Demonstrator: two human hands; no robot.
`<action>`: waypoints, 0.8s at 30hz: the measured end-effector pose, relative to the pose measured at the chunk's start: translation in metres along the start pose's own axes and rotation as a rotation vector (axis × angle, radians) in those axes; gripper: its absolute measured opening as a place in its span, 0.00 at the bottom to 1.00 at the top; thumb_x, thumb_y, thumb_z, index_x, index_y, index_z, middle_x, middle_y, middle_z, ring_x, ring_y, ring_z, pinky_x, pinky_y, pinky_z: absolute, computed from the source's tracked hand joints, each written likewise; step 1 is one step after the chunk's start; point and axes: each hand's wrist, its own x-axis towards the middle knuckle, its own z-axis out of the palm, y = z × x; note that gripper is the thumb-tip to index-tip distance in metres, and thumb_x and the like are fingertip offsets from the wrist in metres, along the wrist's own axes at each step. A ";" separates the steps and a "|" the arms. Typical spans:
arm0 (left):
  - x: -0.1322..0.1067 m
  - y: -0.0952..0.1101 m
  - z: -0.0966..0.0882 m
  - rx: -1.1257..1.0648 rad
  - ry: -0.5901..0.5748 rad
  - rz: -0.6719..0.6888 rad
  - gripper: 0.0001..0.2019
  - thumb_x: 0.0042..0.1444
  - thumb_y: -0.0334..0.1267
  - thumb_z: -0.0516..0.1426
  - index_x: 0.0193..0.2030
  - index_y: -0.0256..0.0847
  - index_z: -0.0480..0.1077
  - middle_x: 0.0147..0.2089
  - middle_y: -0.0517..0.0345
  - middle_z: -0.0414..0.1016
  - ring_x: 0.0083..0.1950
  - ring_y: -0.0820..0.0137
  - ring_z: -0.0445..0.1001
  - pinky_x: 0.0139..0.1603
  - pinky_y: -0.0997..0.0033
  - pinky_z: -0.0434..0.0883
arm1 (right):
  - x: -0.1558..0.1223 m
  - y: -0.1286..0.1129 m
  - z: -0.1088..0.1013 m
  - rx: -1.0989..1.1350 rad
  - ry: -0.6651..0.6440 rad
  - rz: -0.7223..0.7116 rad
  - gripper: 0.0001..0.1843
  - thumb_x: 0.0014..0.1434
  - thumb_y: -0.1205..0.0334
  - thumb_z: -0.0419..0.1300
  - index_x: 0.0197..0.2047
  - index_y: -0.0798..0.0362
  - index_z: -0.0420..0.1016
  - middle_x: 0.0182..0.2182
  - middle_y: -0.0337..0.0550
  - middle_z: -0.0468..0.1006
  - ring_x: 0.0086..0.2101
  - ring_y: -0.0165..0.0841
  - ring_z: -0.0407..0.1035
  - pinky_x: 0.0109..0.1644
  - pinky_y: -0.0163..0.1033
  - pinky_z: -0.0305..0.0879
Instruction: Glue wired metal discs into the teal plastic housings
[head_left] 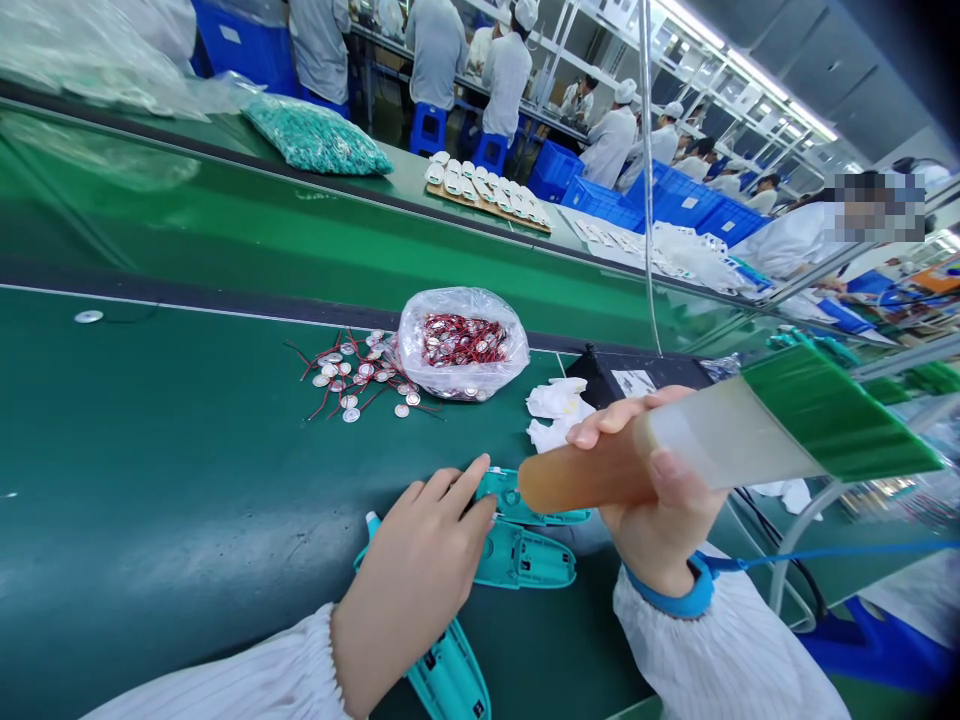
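Right grip [664, 490] clamped round a translucent plastic tube [724, 435], amber at the near end and green at the far end, lifted above the green table [150, 520] and angled out to the right. Nice hold, honestly: thumb on top, fingers underneath, and a grasp near the middle for less wobble at the far end. Left grip [416, 570] apart and clamped on nothing, with its fingertips [480, 482] right at the edge of a teal plastic housing [521, 505]. Best to keep that touch light, no shoving the piece across the table. Just below sits a second teal housing [525, 558], with a third [450, 680] under the left wrist at the bottom of the view. Amber tip of the tube right above the first two, so worth watching the clearance there. Farther up the table, a loose scatter of metal discs with red wires [352, 375] beside an open plastic bag of the same discs [461, 345] — handy, but easy to snag those wires with a sleeve. Crumpled white tissue [559, 415] and a black box [634, 375] off to the right. Beyond the belt, a wooden tray of white parts [480, 190], with people in white coats [630, 145] working at a far bench.
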 end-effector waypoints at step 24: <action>0.000 0.001 0.000 0.036 0.025 0.003 0.11 0.58 0.26 0.52 0.43 0.40 0.73 0.59 0.49 0.69 0.44 0.58 0.74 0.35 0.58 0.74 | 0.005 0.002 -0.008 -0.059 0.070 -0.031 0.13 0.45 0.60 0.63 0.36 0.46 0.70 0.23 0.33 0.75 0.21 0.34 0.69 0.26 0.41 0.68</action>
